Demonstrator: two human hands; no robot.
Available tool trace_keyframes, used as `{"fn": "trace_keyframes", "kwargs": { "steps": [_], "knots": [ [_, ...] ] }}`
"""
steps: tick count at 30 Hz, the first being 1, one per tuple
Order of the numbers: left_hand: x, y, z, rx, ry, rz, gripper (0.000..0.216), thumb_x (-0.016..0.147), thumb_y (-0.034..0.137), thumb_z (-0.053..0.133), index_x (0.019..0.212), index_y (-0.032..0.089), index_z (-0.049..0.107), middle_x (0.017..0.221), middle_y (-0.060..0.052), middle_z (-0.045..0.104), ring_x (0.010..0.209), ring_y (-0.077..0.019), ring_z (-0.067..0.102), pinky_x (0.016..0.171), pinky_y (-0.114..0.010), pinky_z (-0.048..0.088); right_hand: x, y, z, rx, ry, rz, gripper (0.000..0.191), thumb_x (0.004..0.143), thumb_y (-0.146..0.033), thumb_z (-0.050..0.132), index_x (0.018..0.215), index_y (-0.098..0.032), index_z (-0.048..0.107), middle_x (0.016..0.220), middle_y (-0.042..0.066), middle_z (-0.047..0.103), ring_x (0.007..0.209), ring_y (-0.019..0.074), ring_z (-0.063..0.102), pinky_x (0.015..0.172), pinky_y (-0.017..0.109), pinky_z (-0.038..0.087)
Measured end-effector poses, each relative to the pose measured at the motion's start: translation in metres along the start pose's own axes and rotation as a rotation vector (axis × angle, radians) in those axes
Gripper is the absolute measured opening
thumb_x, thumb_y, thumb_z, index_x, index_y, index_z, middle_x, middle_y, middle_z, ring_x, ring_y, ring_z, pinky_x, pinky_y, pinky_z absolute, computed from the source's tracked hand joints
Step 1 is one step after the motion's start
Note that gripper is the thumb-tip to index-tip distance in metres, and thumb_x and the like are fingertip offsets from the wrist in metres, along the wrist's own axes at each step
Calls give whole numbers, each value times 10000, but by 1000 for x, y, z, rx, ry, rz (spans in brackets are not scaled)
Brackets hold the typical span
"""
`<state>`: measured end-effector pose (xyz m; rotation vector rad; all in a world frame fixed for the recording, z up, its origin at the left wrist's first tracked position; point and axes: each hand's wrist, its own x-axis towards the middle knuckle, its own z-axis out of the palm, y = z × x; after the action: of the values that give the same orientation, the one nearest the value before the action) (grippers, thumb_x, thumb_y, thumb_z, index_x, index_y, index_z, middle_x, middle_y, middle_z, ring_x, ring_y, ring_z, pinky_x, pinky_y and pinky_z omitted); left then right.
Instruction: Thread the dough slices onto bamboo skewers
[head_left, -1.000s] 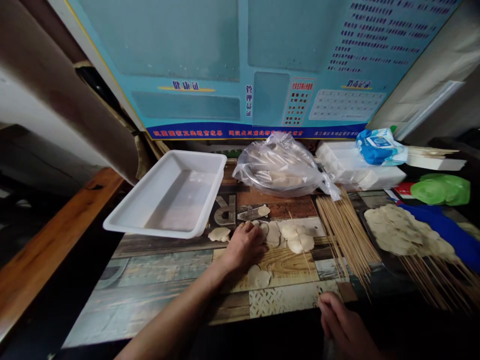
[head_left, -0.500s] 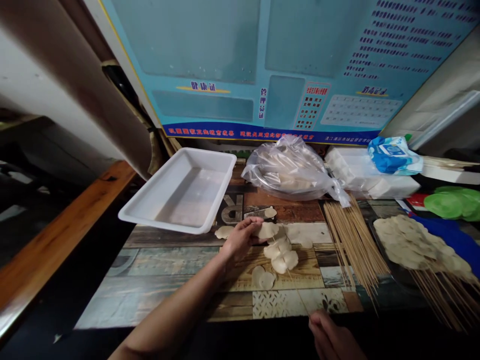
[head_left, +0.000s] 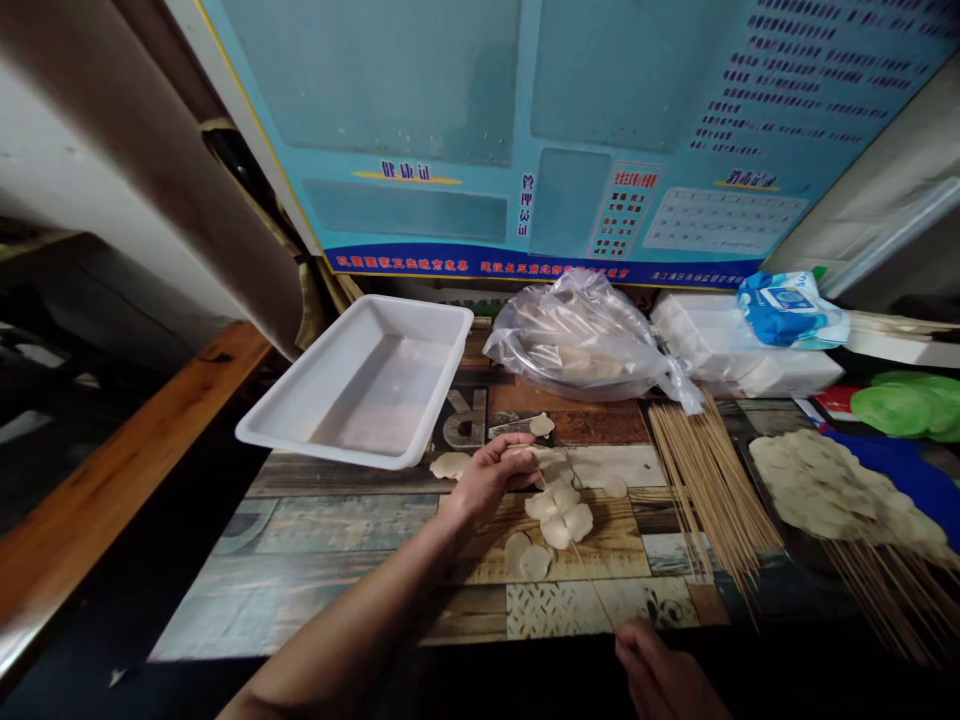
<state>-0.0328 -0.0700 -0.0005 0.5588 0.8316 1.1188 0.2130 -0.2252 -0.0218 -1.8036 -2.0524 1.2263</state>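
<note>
- From my remote seat, the white rectangular plastic tub point(head_left: 352, 395) sits back at far left, I guess so it leaves the forearm room.
- The bare left hand point(head_left: 484, 485) looks to be pinching a thin pale slice point(head_left: 553, 466) at the far end of the stick, probably to steady it against the point.
- Two thin pale round offcut-looking discs point(head_left: 529, 558) lie nearer me, just beside the work.
- The thin wooden skewer point(head_left: 592, 588) slants over the table with a clump of threaded cream slices point(head_left: 559, 515) on it, between the hands.
- The bare right hand point(head_left: 660, 665) has its fingers closed round the near end, I'd say for steering.
- The loose bundle of tan wooden sticks point(head_left: 712, 480) is likely kept right for reach.
- The pale slice-covered skewers point(head_left: 844, 490) lie far right, handles my way, maybe for easy grabbing.
</note>
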Motion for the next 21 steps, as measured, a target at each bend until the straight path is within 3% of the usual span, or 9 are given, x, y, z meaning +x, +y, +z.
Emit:
{"fn": "trace_keyframes", "kwargs": {
  "steps": [7, 15, 18, 21],
  "knots": [
    [0, -1, 0, -83, 7, -40, 341, 668, 180, 745, 973, 146, 595, 802, -24, 654, 698, -156, 663, 685, -319, 575, 1, 4, 0, -35, -26, 11, 350, 942, -450, 267, 855, -270, 555, 544, -30, 581, 494, 128, 586, 507, 192, 388],
    [3, -2, -4, -228, -32, -253, 205, 727, 54, 649, 927, 89, 627, 854, -89, 684, 726, -168, 675, 693, -281, 567, 8, 15, 4, -111, -9, 63, 315, 932, -428, 299, 859, -287, 571, 567, -31, 613, 504, 121, 609, 483, 173, 375],
    [2, -8, -2, -211, -49, -217, 233, 684, 85, 705, 911, 87, 650, 775, -69, 684, 613, -120, 640, 588, -211, 530, 8, 14, 8, -123, 35, 60, 338, 938, -444, 285, 852, -280, 568, 515, -39, 580, 456, 120, 578, 475, 180, 364],
    [1, -12, 1, -183, 3, -89, 274, 612, 143, 777, 859, 107, 665, 729, -42, 680, 590, -108, 616, 572, -205, 495, 7, 11, 11, -115, 62, 51, 366, 942, -473, 266, 865, -276, 564, 493, -47, 554, 442, 119, 560, 470, 185, 354]
  ]
}}
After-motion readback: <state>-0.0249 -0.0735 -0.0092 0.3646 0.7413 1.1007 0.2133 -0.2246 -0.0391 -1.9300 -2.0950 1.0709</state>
